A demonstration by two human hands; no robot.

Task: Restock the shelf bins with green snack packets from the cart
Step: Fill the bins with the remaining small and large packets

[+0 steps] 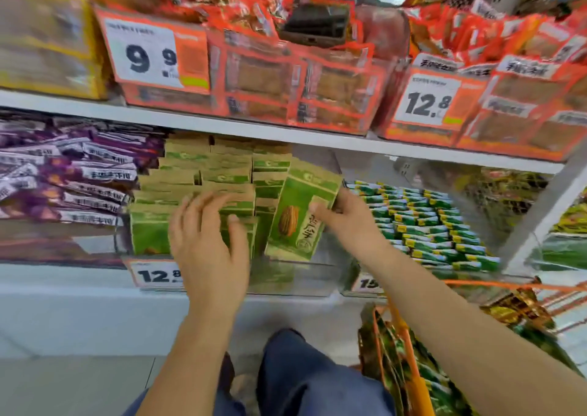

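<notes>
While left hand steadies stacked packets, right hand pinches green packet edge.

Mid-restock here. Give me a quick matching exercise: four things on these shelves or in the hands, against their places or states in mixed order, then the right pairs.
1. green packet
2. purple packets
3. left hand
4. 9.9 price tag

A. upper shelf, on an orange bin
B. fingers spread over the packets standing in the bin
C. gripped by the right hand, tilted
D. lower shelf, far left

Pairs: 1-C, 2-D, 3-B, 4-A
</notes>
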